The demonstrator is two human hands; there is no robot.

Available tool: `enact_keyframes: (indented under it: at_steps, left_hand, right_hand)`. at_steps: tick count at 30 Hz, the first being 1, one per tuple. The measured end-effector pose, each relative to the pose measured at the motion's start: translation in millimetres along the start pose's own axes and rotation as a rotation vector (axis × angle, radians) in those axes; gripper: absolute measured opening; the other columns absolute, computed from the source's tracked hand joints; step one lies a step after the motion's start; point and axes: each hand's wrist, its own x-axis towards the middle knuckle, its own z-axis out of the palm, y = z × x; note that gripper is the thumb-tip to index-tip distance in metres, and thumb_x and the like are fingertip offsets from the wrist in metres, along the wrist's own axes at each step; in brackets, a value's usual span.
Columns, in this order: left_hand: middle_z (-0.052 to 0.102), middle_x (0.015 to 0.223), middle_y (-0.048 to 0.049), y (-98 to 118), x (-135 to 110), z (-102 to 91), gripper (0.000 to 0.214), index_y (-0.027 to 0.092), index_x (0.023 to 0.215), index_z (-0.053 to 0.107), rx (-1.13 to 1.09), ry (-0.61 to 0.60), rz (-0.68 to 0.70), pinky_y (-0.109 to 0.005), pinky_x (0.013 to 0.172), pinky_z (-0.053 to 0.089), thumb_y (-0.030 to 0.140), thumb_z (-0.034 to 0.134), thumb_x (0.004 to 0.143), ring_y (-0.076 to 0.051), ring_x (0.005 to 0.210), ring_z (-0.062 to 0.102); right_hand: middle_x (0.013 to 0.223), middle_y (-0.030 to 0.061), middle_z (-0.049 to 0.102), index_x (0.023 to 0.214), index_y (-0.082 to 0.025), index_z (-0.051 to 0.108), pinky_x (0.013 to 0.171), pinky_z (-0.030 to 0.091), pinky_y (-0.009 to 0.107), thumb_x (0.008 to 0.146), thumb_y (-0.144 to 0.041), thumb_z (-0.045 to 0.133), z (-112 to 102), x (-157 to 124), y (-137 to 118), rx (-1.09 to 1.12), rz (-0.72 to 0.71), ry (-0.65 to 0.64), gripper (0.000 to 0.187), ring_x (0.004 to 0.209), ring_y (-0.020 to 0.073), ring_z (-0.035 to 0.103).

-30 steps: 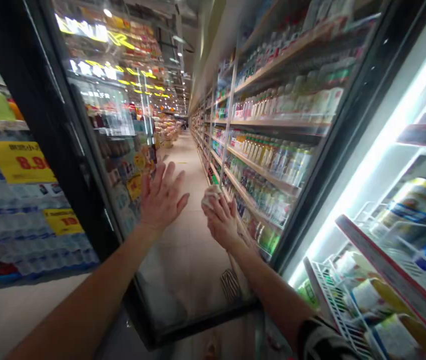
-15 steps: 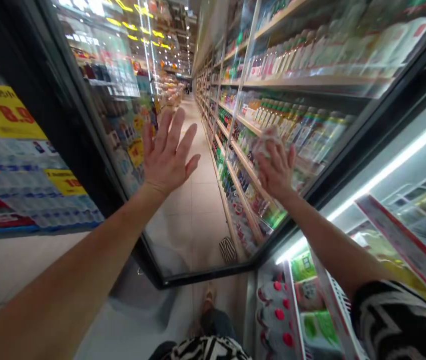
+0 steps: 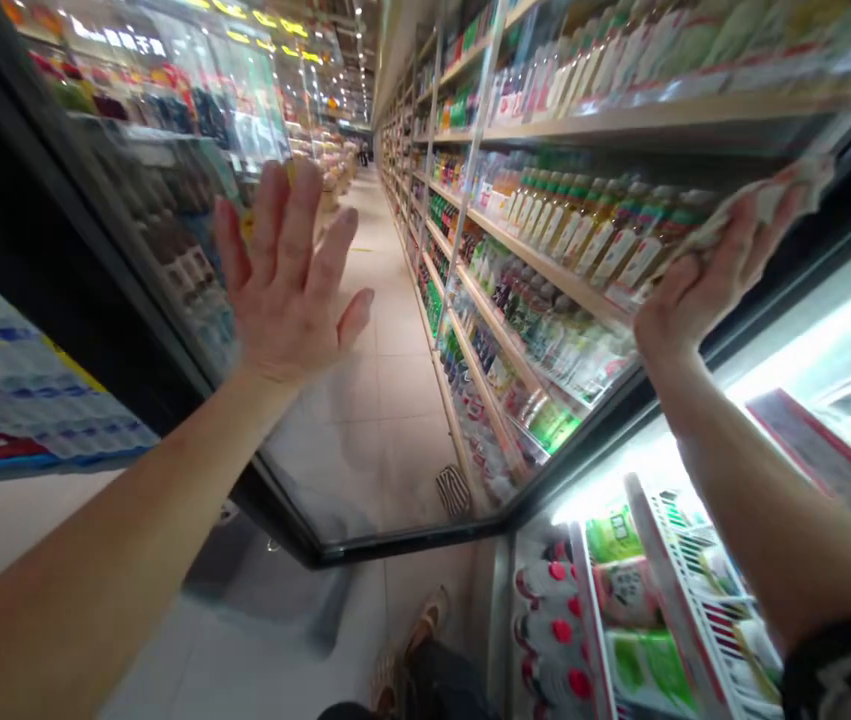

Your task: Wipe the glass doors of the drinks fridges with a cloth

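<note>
A framed glass door stands swung out in front of me, its dark frame running round the pane. My left hand lies flat against the glass on its left half, fingers spread and holding nothing. At the upper right, my right hand presses a pale cloth against the pane close to the door's right frame edge. The cloth is partly covered by the fingers, which lie over it.
At lower right is the lit fridge with bottles with red caps and green packs. Shelves of bottled drinks show in the glass. Stacked water packs stand at left. A striped item appears low in the pane.
My right hand has moved the cloth right and up, from the middle of the glass to near the frame. My left hand appears farther left in view, still flat with fingers spread.
</note>
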Motion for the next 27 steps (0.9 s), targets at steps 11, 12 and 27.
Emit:
enact_keyframes:
  at_steps: [11,12,27]
  left_hand:
    - [0.003,0.155,-0.0003,-4,-1,3.7,0.069,0.026,0.145,0.015,0.027,0.105,0.066,-0.052,0.114,0.0,0.044,0.048,0.087,-0.025,0.142,0.002]
    - [0.004,0.155,-0.001,-3,-2,3.9,0.069,0.026,0.144,0.016,0.027,0.111,0.063,-0.052,0.114,0.0,0.044,0.049,0.086,-0.025,0.142,0.002]
    - [0.042,0.14,-0.0112,22,-5,-9.8,0.064,0.021,0.142,0.028,0.17,0.257,0.048,-0.042,0.115,0.011,0.031,0.054,0.084,-0.019,0.139,0.02]
  right_hand:
    - [0.142,0.0198,0.035,0.135,-0.009,0.041,0.104,0.025,0.055,0.093,-0.032,0.031,-2,-7,11,0.017,-0.08,-0.053,0.049,0.135,0.029,0.03]
    - [0.141,0.023,0.035,0.134,-0.005,0.04,0.103,0.027,0.054,0.093,-0.032,0.031,-1,-5,12,0.008,0.01,-0.001,0.05,0.134,0.0295,0.031]
    - [0.146,0.0175,0.029,0.138,-0.017,0.036,0.106,0.025,0.057,0.087,-0.022,0.037,3,-51,-68,0.022,0.215,-0.033,0.052,0.136,0.0295,0.026]
